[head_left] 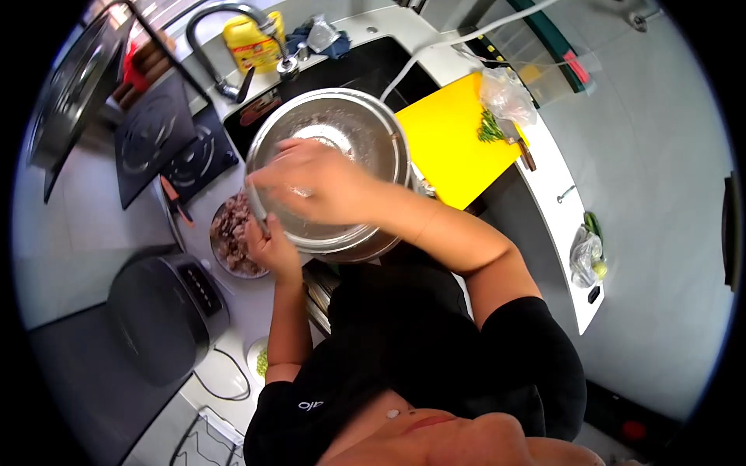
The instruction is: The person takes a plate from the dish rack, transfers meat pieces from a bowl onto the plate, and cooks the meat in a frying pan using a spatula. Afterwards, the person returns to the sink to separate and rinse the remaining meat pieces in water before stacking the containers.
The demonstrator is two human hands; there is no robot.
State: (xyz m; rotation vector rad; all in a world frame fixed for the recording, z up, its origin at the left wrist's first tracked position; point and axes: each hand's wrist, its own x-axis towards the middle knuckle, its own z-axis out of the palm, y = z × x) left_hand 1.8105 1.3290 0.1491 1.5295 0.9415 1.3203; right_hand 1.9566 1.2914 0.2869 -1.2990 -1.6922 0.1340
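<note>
A large stainless steel bowl (381, 147) is held at the front of the dark sink, its inside wet and shiny. My left hand (272, 247) grips its near left rim, with the fingers closed around the edge. My right hand (315, 182) reaches across over the bowl, its fingers pointing left and smeared by motion; whether anything is in them does not show. Close beside my left hand, a round dish of raw meat pieces (231, 233) stands on the counter. Another round metal rim (369, 250) shows partly beneath the bowl.
A yellow cutting board (447, 140) lies right of the sink, with chopped greens (489, 126), a knife (524, 151) and a plastic bag (507, 95). The faucet (225, 12) arches over the back. An orange-handled knife (176, 202) and a black appliance (167, 311) are at left.
</note>
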